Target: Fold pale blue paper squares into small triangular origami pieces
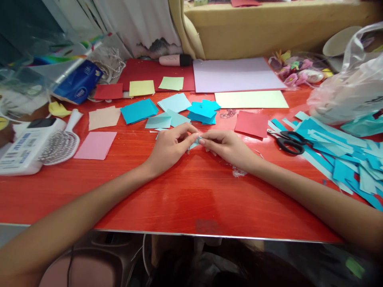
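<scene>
Both hands meet over the middle of the red table, pinching one small piece of light blue paper [195,143] between thumbs and fingertips. My left hand [176,143] grips it from the left with curled fingers. From the other side my right hand [225,145] holds its right end. Most of the paper is hidden by the fingers, so its fold is hard to make out. Just beyond the hands lie pale blue squares [174,103], a stack of deeper blue squares [139,111] and bright blue folded pieces [203,111].
Black-handled scissors [289,144] lie beside a heap of blue paper strips [344,151] at right. A red square [251,124], pink square [95,145], and purple sheet [236,75] lie around. A hairbrush [61,145] and white box [28,147] stand left.
</scene>
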